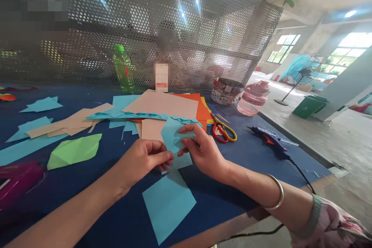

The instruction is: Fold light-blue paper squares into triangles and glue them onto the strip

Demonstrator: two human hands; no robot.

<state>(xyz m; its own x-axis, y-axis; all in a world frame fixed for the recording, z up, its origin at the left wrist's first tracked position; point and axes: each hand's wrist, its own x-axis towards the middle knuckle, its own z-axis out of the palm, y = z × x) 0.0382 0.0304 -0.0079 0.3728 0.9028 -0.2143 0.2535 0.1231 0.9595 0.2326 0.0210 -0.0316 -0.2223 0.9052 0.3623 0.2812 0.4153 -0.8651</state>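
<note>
Above the blue-covered tabletop (232,190), a folded light-blue paper sheet (174,139) is held clear of the surface. The left hand (143,159) pinches its lower edge; the right hand (202,151) pinches higher up, apparently keeping the fold taut. Flat blue paper (168,207) lies just below; red-and-yellow scissors (223,131) and a blue hot glue gun (269,139) lie near the right hand.

No words, numbers or brands can be read; the red mark on the green bottle (124,71) and the markings on the glue gun (269,139) are too small to make out
</note>
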